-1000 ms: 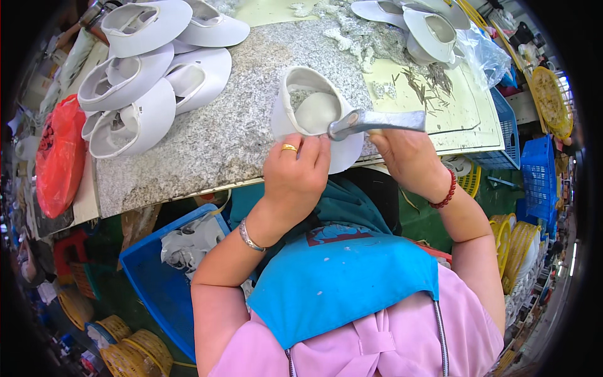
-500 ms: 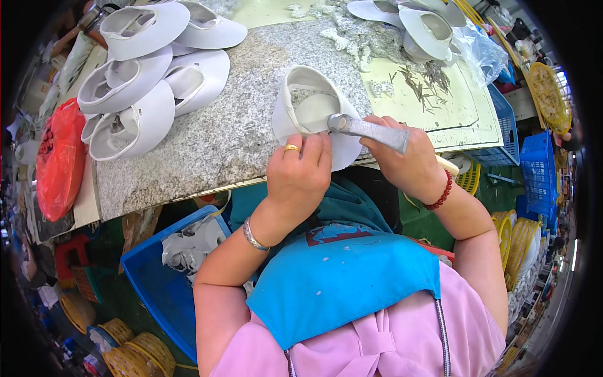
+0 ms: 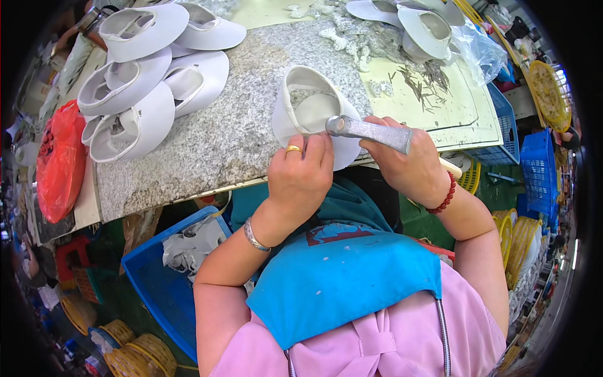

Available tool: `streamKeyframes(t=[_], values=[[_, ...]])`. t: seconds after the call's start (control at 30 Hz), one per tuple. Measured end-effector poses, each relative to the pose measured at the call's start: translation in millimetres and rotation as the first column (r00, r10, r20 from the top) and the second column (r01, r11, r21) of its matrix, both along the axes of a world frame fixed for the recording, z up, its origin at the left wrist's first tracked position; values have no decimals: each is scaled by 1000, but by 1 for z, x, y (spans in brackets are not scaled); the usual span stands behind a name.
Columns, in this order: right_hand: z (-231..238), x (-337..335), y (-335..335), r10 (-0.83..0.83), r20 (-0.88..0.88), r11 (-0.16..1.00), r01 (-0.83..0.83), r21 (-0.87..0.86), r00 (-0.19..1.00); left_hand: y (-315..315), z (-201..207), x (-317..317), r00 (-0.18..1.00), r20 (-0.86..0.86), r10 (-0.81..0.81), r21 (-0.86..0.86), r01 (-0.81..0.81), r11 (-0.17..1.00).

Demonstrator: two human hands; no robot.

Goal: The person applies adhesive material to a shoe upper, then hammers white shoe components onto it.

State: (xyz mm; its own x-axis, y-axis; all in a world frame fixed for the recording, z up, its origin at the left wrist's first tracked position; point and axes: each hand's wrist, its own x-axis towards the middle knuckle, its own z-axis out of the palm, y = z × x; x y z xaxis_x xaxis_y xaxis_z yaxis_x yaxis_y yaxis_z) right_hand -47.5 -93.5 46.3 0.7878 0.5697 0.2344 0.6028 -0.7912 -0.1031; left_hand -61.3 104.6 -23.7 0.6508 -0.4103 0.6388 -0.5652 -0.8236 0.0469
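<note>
A white piece like a shoe upper (image 3: 289, 122), with a rounded opening and a flared, visor-like side, stands on the speckled stone slab (image 3: 251, 81). My left hand (image 3: 300, 173), wearing a gold ring, grips its near edge with bent fingers, and the fingertips are partly hidden. My right hand (image 3: 408, 157) is closed around a hammer (image 3: 370, 132). The hammer's silver metal head reaches over the upper, its round face beside my left fingertips. A pale handle end shows beyond my right wrist. Whether the head touches the upper, I cannot tell.
Several similar white uppers (image 3: 135, 129) are piled at the left, and more (image 3: 427, 31) lie at the far right. Thin dark scraps (image 3: 427, 88) lie on a pale board. A red plastic bag (image 3: 59, 163) hangs by the left edge. Below stands a blue basket (image 3: 151, 270) of white pieces.
My right hand and the hammer have shifted very slightly to the right and down. My left hand has moved slightly right. The upper stays in place.
</note>
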Motion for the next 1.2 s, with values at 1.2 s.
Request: streamKeyframes(t=[1.2], values=[[-10, 20, 0, 123, 19, 987, -125, 97, 992, 13, 8, 13, 980, -192, -59, -382, -19, 924]])
